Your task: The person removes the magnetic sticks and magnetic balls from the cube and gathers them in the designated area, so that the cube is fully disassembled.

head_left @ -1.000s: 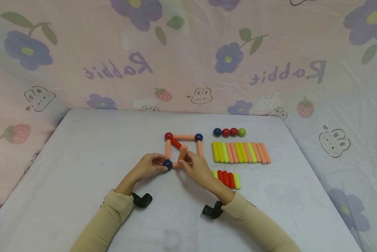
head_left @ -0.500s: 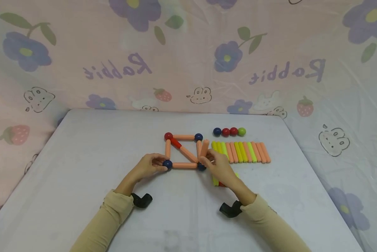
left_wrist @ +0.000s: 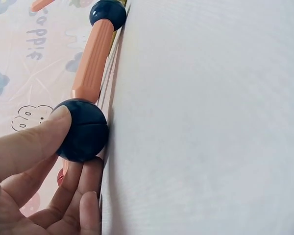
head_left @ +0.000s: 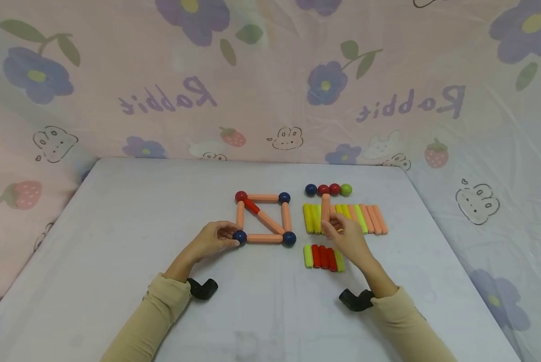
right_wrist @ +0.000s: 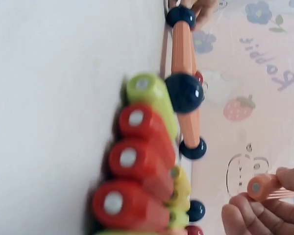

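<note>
On the table lies a flat square of orange magnetic rods [head_left: 264, 239], with dark blue balls at three corners and a red ball [head_left: 241, 196] at the far left one. A short red rod [head_left: 252, 206] and an orange rod cross it diagonally. My left hand [head_left: 216, 236] pinches the near-left blue ball [left_wrist: 83, 137] between thumb and fingers, an orange rod attached to it. Right of the square, my right hand [head_left: 346, 235] holds a loose orange rod [head_left: 326, 207] by its lower end, tilted up over the row of long rods. The right wrist view shows its silver-tipped end.
Beneath the right hand lies a row of yellow, green and orange rods [head_left: 377, 219]. Behind it sit a blue ball [head_left: 311, 190], two red balls and a green ball [head_left: 346, 189] in line. Short red and green rods [head_left: 324, 257] lie nearer me. A printed curtain [head_left: 252, 100] hangs behind the table.
My right hand has moved right with the orange rod, from over the square to over the long rods, uncovering the square's near-right corner. My left hand has stayed on its blue ball.
</note>
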Demonstrator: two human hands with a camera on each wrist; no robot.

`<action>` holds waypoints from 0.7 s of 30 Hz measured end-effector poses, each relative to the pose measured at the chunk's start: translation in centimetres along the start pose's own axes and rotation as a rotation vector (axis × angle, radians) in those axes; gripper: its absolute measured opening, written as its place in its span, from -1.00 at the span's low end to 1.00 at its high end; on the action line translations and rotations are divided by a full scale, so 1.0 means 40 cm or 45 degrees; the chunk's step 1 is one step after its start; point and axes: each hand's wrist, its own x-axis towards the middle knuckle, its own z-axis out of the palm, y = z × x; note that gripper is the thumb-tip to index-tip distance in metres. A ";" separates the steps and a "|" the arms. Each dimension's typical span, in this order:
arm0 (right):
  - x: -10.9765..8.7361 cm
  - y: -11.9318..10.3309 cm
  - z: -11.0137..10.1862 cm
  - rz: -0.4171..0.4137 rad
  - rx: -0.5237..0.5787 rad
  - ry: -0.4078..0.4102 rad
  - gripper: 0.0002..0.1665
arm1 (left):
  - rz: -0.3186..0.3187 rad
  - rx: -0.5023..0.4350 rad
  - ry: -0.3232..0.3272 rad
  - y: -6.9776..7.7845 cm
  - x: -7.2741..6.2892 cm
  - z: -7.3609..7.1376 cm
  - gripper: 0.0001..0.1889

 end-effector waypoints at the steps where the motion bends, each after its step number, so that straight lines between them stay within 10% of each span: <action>1: -0.001 0.009 -0.008 0.013 -0.013 0.008 -0.62 | -0.003 0.002 0.001 0.000 0.000 0.000 -0.64; 21: 0.000 0.148 -0.160 0.117 -0.259 0.157 -0.55 | 0.007 -0.004 -0.005 -0.003 0.001 -0.002 -0.63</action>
